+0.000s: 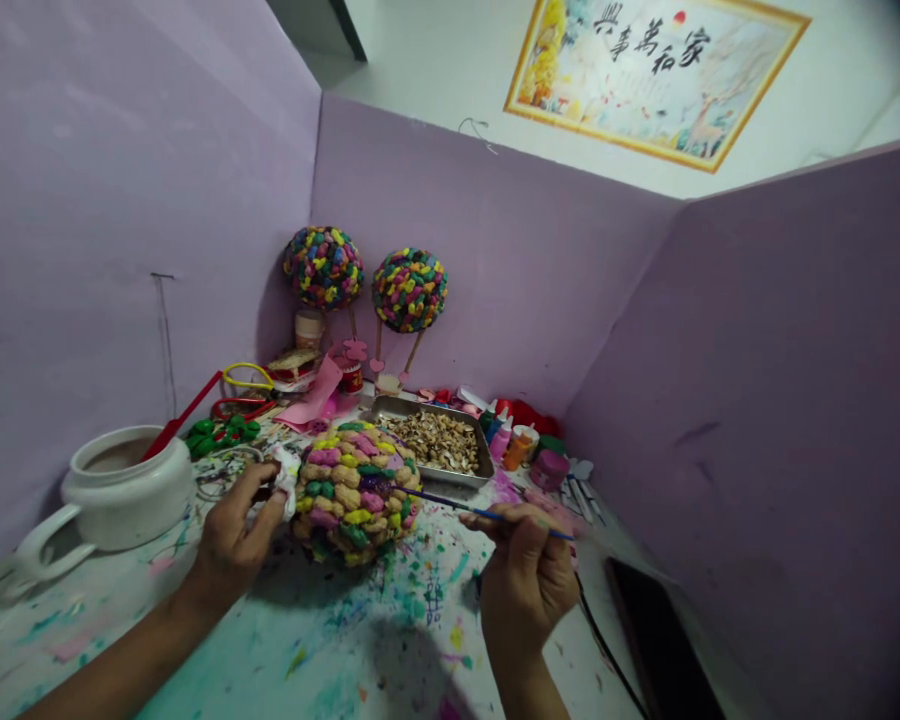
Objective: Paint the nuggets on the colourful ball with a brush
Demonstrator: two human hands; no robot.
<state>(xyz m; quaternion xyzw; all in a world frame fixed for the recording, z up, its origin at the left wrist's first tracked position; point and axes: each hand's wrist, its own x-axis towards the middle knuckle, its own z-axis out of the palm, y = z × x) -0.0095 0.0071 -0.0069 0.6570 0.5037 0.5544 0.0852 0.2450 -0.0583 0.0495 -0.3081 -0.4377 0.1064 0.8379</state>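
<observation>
A ball covered in peanut shells (pixel 356 490) sits on the paint-stained table, some shells bare tan and others pink, yellow, green or purple. My right hand (pixel 529 575) is closed round a thin blue paintbrush (pixel 457 508), whose tip touches a dark purple shell on the ball's front. At the ball's left side, my left hand (pixel 240 525) pinches a crumpled white tissue (pixel 286 478) with paint marks. The tissue lies against the ball; whether the fingers also touch the shells I cannot tell.
Behind the ball is a metal tray (pixel 450 478) of shell pieces, with paint bottles (pixel 501 438) to its right. A white handled pot (pixel 131 500) stands left. Two painted shell balls (pixel 410 290) on sticks rise at the back. A dark phone-like slab (pixel 660 640) lies right.
</observation>
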